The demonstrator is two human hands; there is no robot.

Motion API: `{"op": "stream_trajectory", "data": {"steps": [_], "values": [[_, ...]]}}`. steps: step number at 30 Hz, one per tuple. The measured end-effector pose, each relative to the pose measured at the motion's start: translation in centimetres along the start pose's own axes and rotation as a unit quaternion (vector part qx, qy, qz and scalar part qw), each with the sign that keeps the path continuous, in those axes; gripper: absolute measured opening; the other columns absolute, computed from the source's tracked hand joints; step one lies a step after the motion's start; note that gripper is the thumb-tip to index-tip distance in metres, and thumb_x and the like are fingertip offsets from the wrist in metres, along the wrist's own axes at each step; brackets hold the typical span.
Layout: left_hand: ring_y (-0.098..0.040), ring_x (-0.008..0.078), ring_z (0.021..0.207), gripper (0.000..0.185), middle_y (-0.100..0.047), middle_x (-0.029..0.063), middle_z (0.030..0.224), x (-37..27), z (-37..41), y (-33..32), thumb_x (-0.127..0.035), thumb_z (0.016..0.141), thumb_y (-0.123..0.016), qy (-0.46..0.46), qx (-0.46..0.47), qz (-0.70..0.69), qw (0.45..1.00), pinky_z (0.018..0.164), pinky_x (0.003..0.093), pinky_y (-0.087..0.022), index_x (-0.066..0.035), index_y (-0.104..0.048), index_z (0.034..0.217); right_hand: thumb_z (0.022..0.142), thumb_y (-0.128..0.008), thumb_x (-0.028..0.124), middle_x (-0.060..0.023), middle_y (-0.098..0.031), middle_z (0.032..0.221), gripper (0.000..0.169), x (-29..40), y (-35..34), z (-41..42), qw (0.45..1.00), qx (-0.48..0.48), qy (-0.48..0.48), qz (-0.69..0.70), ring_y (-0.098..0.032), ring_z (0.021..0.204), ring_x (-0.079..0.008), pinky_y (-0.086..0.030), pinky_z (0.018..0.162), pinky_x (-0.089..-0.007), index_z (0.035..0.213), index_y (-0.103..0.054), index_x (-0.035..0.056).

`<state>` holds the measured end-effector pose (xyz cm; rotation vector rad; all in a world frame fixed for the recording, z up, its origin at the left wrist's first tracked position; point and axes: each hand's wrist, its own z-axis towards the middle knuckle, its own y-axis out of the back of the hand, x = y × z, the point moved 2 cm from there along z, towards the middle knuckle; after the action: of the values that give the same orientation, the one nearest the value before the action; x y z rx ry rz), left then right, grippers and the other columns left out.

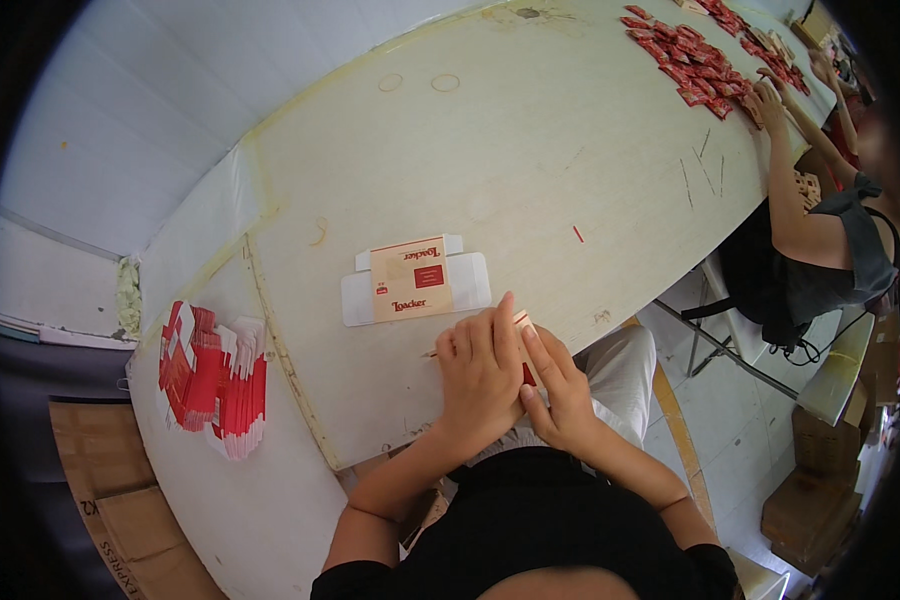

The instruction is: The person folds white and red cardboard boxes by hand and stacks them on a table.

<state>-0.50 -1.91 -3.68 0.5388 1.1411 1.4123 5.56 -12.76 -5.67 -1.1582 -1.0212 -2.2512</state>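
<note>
Between my two hands, close to the table's near edge, is a cream Loacker carton (pixel 523 324) with red print, mostly hidden by fingers. My left hand (pixel 480 371) lies against its left side, index finger stretched along it. From the right, my right hand (pixel 562 390) grips the same carton with thumb and fingers. Just beyond them an unfolded flat Loacker carton (pixel 412 281) lies on the table, its white flaps spread. A thin dark tip pokes out left of my left hand; what it belongs to is hidden.
Stacks of red-and-white flat cartons (pixel 214 375) lie on the left table section. Rubber bands (pixel 445 82) and a small red strip (pixel 578 234) are on the white table (pixel 495 172). A co-worker (pixel 817 217) sits at the right by piled red packets (pixel 686 60). Cardboard boxes (pixel 810 510) stand on the floor.
</note>
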Motion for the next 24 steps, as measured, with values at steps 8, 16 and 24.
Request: {"op": "stream_trajectory", "data": {"steps": [8, 16, 24], "values": [[-0.033, 0.0369, 0.124, 0.092, -0.035, 0.0208, 0.133, 0.8, 1.1, 1.3, -0.023, 0.066, -0.077, -0.025, 0.041, -0.171, 0.984, 0.102, 0.0499, -0.026, 0.004, -0.026, 0.138, 0.092, -0.049, 0.018, -0.0170, -0.049, 0.128, 0.050, -3.6, 2.8, 3.4, 0.967, 0.070, -0.200, 0.142, -0.059, 0.095, -0.0248, -0.051, 0.075, -0.0317, 0.139, -0.038, 0.0042], [-0.018, 0.0398, 0.136, 0.107, -0.019, 0.0216, 0.146, 11.7, 2.8, 3.2, -0.037, 0.060, -0.083, 0.089, 0.076, -0.003, 0.993, 0.108, 0.0598, -0.015, -0.004, -0.023, 0.142, 0.093, -0.052, 0.032, -0.0188, -0.031, 0.141, 0.076, -8.1, 15.5, 21.0, 0.854, -0.326, -0.148, 0.379, -0.054, 0.111, -0.0275, -0.041, 0.095, -0.0453, 0.145, -0.002, 0.0116], [-0.027, 0.0337, 0.133, 0.125, -0.037, 0.0175, 0.138, 16.4, 5.5, 2.0, -0.045, 0.042, -0.089, 0.080, 0.326, 0.101, 0.937, 0.107, 0.0578, -0.019, -0.001, -0.026, 0.141, 0.087, -0.056, 0.008, -0.0149, -0.044, 0.128, 0.042, -12.4, 5.6, 8.1, 0.921, -0.071, -0.259, 0.283, -0.064, 0.086, -0.0194, -0.052, 0.067, -0.0300, 0.126, -0.042, 0.0020]]}}
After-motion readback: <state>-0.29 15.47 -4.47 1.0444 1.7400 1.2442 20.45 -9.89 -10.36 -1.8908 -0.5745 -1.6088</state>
